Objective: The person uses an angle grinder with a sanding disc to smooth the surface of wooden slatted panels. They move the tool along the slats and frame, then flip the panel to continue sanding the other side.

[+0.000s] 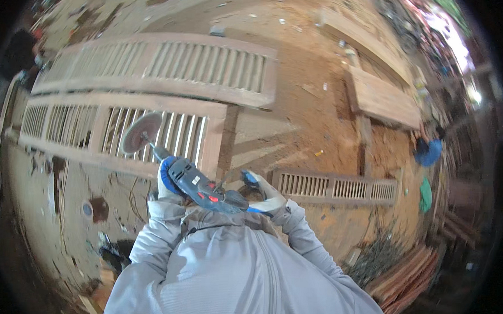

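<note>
Both gloved hands are holding a blue power drill (202,187) at chest height, just above the grey jacket (241,274). The left hand (167,178) is wrapping its fingers closed around the front of the body, near the chuck; this is judged to be steadying the nose. The right hand (264,195) is closing on the rear grip at 3 o'clock from the left hand, fingers curled, probably for trigger control. A round, flat sanding disc (140,132) is sitting on the shaft and pointing toward 10 o'clock, raised off the louvred frame (123,130) beneath it. That frame is lying flat on sandy ground (316,98), so its slatted face is presenting upward. A second louvred frame (171,63) is lying at 12 o'clock, and a short slatted panel (334,187) at 3 o'clock. All are bare, dusty timber.
</note>
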`<state>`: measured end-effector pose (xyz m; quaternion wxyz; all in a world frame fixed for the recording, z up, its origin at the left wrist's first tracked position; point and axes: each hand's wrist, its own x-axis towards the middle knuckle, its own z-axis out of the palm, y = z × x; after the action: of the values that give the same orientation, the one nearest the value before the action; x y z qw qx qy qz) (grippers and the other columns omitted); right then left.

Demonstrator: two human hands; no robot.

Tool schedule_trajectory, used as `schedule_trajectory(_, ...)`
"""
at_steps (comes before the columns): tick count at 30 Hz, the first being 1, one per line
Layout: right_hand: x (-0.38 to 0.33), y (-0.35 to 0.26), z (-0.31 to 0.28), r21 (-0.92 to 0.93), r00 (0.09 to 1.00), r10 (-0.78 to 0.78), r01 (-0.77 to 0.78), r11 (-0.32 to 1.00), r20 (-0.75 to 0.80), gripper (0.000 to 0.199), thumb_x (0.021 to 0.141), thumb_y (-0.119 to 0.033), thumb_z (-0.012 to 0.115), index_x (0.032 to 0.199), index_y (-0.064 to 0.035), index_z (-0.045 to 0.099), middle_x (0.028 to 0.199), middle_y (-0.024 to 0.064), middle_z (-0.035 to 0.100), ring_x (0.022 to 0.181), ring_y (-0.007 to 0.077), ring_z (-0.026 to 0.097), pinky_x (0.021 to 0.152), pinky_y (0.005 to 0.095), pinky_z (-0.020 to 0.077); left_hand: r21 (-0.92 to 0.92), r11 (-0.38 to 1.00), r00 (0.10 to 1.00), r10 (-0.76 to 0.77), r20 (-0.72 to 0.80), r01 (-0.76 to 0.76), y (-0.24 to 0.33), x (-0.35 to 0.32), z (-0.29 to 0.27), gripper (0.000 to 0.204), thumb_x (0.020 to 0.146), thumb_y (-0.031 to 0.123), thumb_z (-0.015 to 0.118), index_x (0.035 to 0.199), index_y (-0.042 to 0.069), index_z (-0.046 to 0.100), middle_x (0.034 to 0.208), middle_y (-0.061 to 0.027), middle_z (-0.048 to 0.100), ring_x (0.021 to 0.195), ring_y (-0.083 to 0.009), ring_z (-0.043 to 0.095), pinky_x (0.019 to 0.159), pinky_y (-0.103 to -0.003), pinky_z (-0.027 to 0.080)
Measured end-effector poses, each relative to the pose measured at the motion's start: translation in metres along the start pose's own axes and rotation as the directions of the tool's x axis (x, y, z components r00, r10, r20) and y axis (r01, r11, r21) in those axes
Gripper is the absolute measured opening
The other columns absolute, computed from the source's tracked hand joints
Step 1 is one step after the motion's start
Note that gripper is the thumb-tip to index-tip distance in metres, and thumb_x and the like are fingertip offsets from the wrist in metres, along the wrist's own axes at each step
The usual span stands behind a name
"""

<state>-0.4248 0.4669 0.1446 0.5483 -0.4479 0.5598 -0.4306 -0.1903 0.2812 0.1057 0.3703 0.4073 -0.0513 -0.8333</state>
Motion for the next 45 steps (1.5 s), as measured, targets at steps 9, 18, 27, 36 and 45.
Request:
schedule_trajectory(9, 0.052, -0.023, -0.015, 0.08, 0.756, -0.179, 0.166, 0.983, 0.629, 0.066, 0.081, -0.025, 0.078, 0.139, -0.0084, 0.049, 0.123, 0.0109, 0.062, 0.115, 0.0197, 0.058, 0.101, 0.0378, 0.0443, -0.218, 0.914, 0.932, 0.301, -0.203, -0.342, -0.075, -0.085, 0.018, 0.022, 0.088, 0.024, 0.059, 0.1, 0.006, 0.06, 0.093, -0.0138, 0.067, 0.084, -0.0334, 0.066, 0.08, -0.051, 0.055)
schedule_trajectory(18, 0.062, 0.009, -0.048, -0.476, 0.292, 0.438, 0.072, 0.877, 0.85, 0.041, 0.095, -0.031, 0.055, 0.133, -0.0164, 0.058, 0.111, 0.0072, 0.068, 0.089, 0.0243, 0.066, 0.077, 0.0402, 0.0529, -0.167, 0.773, 0.756, 0.508, -0.414, -0.611, -0.14, -0.184, -0.005, 0.027, 0.086, 0.031, 0.061, 0.098, 0.007, 0.06, 0.087, -0.0106, 0.065, 0.081, -0.0278, 0.065, 0.077, -0.044, 0.055)
schedule_trajectory(27, -0.023, -0.043, -0.064, 0.291, 0.523, 0.049, -0.547, 0.784, 0.851, 0.074, 0.086, -0.012, 0.071, 0.148, -0.001, 0.032, 0.147, 0.0146, 0.043, 0.138, 0.0232, 0.039, 0.114, 0.0393, 0.0309, 0.137, 0.743, 0.689, 0.662, -0.295, -0.655, -0.166, -0.197, -0.047, 0.024, 0.094, 0.032, 0.056, 0.089, 0.009, 0.055, 0.085, -0.0038, 0.06, 0.075, -0.0154, 0.061, 0.066, -0.031, 0.051)
schedule_trajectory(36, -0.041, -0.011, -0.095, 0.644, 0.95, 0.141, -0.293, 0.707, 0.278, 0.041, 0.072, -0.007, 0.08, 0.108, -0.004, 0.06, 0.099, 0.0113, 0.068, 0.104, 0.0312, 0.064, 0.1, 0.0464, 0.0476, -0.235, 0.824, 0.848, 0.451, -0.279, -0.516, -0.204, -0.091, -0.006, 0.02, 0.099, 0.022, 0.049, 0.101, 0.007, 0.062, 0.091, -0.0102, 0.067, 0.083, -0.0251, 0.066, 0.078, -0.039, 0.055)
schedule_trajectory(45, 0.009, -0.013, -0.197, 0.377, 0.973, 0.18, -0.223, 0.899, 0.146, 0.022, 0.078, 0.0, 0.073, 0.096, -0.0038, 0.061, 0.097, 0.0141, 0.07, 0.097, 0.0269, 0.068, 0.095, 0.0402, 0.0512, -0.291, 0.898, 0.937, 0.276, -0.214, -0.331, -0.213, 0.053, 0.076, 0.012, 0.095, 0.022, 0.06, 0.093, 0.011, 0.063, 0.08, -0.0042, 0.067, 0.07, -0.0194, 0.066, 0.067, -0.037, 0.055)
